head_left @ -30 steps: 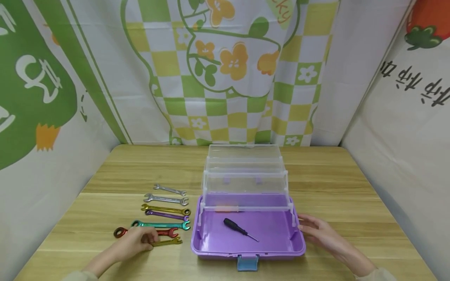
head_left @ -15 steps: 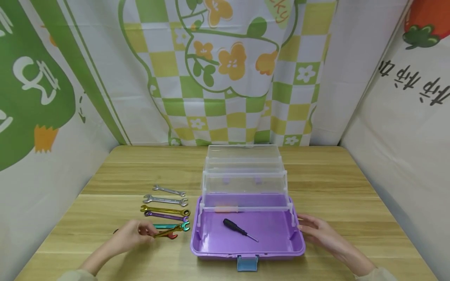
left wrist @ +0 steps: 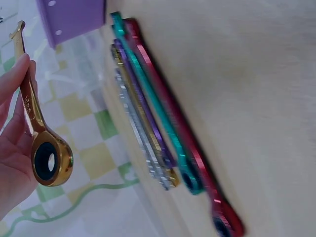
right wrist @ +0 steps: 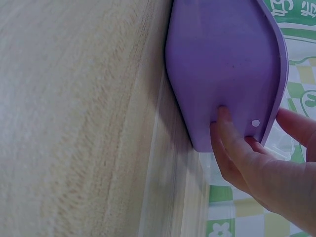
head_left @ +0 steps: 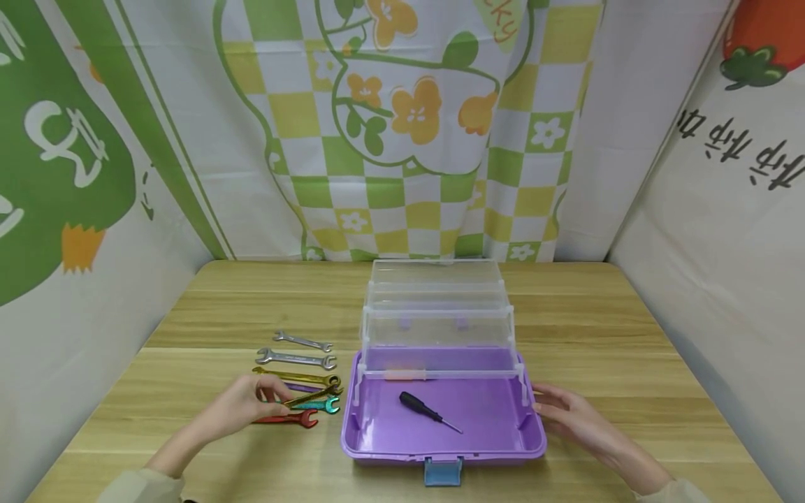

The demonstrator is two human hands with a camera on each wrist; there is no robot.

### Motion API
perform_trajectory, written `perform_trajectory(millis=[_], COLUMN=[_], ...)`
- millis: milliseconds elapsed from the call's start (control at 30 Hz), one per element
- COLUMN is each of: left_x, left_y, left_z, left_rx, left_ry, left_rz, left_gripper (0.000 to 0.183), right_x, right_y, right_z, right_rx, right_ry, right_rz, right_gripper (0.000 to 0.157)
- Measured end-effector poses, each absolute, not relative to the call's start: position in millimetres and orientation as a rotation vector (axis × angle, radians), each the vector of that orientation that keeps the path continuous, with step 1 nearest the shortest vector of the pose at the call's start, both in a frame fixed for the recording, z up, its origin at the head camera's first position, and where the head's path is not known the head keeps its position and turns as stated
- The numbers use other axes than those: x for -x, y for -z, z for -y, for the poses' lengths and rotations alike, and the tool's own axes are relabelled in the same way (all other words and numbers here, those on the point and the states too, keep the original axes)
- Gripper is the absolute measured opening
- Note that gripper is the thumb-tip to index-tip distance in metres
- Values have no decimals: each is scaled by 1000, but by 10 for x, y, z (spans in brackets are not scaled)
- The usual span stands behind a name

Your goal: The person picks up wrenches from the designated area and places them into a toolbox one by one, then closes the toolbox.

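Observation:
My left hand [head_left: 239, 409] pinches a gold ratchet wrench [left wrist: 30, 106] between thumb and fingers, raised over the row of wrenches. In the left wrist view its ring end points down, clear of the table. Below lie a red wrench [head_left: 295, 419], a teal wrench [head_left: 330, 405], a purple wrench [left wrist: 143, 106], another gold wrench [head_left: 302, 377] and two silver wrenches [head_left: 295, 359]. My right hand [head_left: 575, 419] rests its fingers on the outer side wall of a purple toolbox [right wrist: 222, 64], thumb at the rim. A black screwdriver [head_left: 420, 405] lies inside the box.
The toolbox's clear tiered trays [head_left: 440, 328] stand raised at its back, with an orange-handled item [head_left: 404, 375] behind them. A blue latch [head_left: 443, 471] hangs at the front. Printed curtains [head_left: 415, 202] enclose the wooden table [head_left: 585, 314].
My left hand has lifted the gold wrench from the near end of the row and carried it up and slightly away over the other wrenches. My right hand has stayed at the toolbox.

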State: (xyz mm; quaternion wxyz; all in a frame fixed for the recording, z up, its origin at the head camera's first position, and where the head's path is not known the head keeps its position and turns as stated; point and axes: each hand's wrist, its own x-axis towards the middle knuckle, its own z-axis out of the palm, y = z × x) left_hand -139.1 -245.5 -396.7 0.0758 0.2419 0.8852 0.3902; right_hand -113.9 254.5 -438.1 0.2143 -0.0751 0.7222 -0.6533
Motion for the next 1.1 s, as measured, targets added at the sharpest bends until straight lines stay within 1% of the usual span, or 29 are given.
perform_trajectory(millis=[500, 800, 1100], left_x=[1610, 1763, 1898], left_y=[3744, 3686, 3626], left_z=[2064, 1802, 1505], left_rx=[-761, -806, -957], left_ry=[-1165, -1158, -1149], left_rz=[-2643, -2621, -2603], left_gripper=[12, 11, 12], right_x=[1147, 1154, 1150], right_y=[4382, 4378, 4390], right_z=[-2552, -2547, -2543], right_rx=[258, 206, 225], right_ry=[1820, 1803, 1819], right_rz=[-1991, -2014, -2004], right_gripper=[64, 66, 64])
